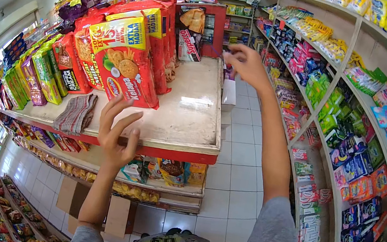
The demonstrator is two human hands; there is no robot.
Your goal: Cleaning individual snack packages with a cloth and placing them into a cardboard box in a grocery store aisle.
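My left hand [117,132] is raised with its fingers apart and holds nothing. It appears before the front edge of a white display shelf top [190,116], close to a red pack of coconut biscuits [129,69]. A folded striped cloth [75,111] lies on the shelf top, left of that hand. My right hand [244,64] reaches out past the shelf's right edge with its fingers bent. A thin dark thing shows by its fingertips, too blurred to tell whether it is held. More red biscuit packs [163,48] stand upright in a row behind the front one.
Green and purple packs [36,73] line the shelf's left part. A Superco box [189,46] stands at the far end. Tall shelves of packaged goods [332,108] run along the right, across a tiled aisle [243,163]. An open cardboard box [117,215] sits on the floor.
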